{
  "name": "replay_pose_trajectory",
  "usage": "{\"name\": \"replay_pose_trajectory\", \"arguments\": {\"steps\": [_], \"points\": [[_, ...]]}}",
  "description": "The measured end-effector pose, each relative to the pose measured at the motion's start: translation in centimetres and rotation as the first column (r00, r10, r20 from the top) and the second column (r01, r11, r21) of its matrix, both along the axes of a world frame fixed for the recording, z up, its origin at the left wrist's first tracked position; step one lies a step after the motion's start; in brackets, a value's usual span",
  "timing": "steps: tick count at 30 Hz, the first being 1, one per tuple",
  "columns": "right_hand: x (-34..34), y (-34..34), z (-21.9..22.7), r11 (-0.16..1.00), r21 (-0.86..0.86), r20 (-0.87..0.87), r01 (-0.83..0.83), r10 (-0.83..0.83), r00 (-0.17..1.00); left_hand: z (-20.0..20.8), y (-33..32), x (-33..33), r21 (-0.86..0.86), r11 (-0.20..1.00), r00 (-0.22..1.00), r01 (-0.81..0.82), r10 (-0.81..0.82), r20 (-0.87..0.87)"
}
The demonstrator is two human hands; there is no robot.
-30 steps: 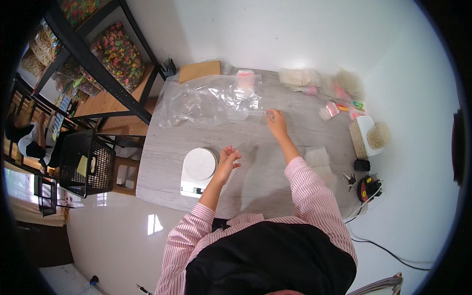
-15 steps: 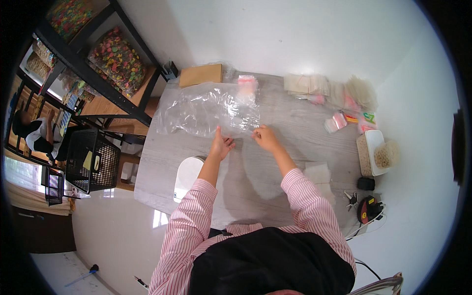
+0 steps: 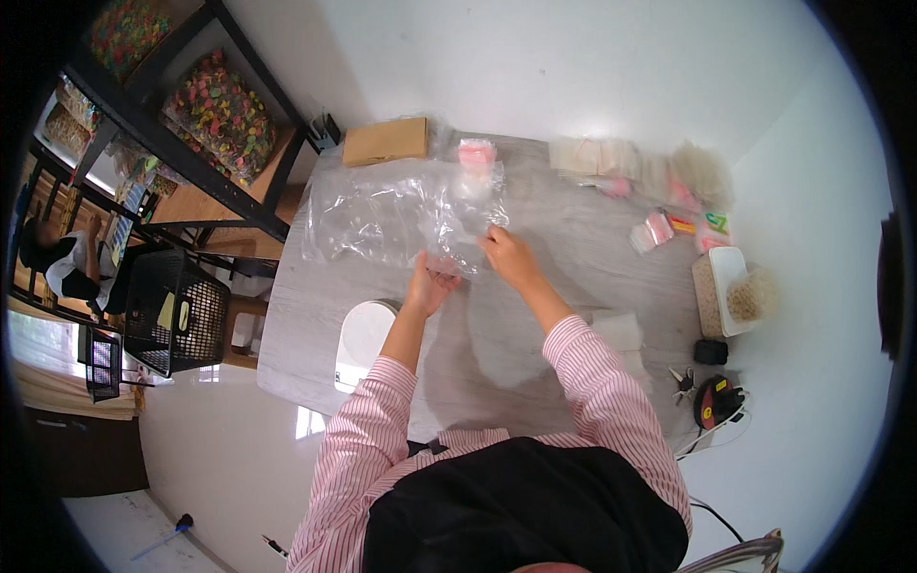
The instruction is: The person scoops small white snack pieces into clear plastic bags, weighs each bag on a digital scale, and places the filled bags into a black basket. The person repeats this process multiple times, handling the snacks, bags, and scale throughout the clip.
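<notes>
A large clear plastic bag (image 3: 368, 212) lies crumpled across the far left part of the grey table. At its near right corner, my right hand (image 3: 508, 256) has fingers closed on the bag's edge. A small whitish patch shows just left of those fingertips; I cannot make out whether it is a separate piece. My left hand (image 3: 433, 286) is at the bag's near edge, thumb and fingers apart, with the fingertips partly behind the clear film. Beyond the bag's right end sits a stack of small pink-and-clear bags (image 3: 477, 153).
A white kitchen scale (image 3: 364, 344) stands near my left forearm. Brown envelopes (image 3: 386, 142) lie at the back. Along the right are clear bag stacks (image 3: 594, 158), a food-filled tub (image 3: 709, 294), and keys (image 3: 682, 384). A black shelf frame (image 3: 177, 115) rises at left; a person (image 3: 72, 263) sits beyond.
My right hand has moved slightly up and left, drawing the bag's corner with it. My left fingers have slipped in behind the bag's near edge.
</notes>
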State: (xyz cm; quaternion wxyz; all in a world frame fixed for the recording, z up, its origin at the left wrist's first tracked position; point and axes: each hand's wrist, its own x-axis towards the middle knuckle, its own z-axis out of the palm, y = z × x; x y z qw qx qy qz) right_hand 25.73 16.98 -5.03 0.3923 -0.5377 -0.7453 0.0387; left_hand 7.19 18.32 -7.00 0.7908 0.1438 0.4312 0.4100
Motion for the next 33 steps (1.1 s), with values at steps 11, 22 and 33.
{"name": "replay_pose_trajectory", "arguments": {"steps": [11, 22, 33], "points": [[-0.5, -1.5, 0.2, 0.996, -0.012, -0.093, 0.091, -0.092, 0.991, 0.2, -0.7, -1.4, 0.020, 1.000, 1.000, 0.017, -0.016, -0.025], [2.3, -8.7, -0.6, 0.866, -0.399, -0.901, -0.302, -0.432, -0.048, 2.5, -1.1, -1.8, 0.092, 0.996, 0.997, 0.020, -0.013, -0.078], [7.0, -20.0, 3.4, 0.962, -0.251, -0.931, -0.106, -0.270, -0.247, 4.0, -0.5, -1.7, 0.216, 0.976, 0.989, 0.006, -0.037, 0.142]]}}
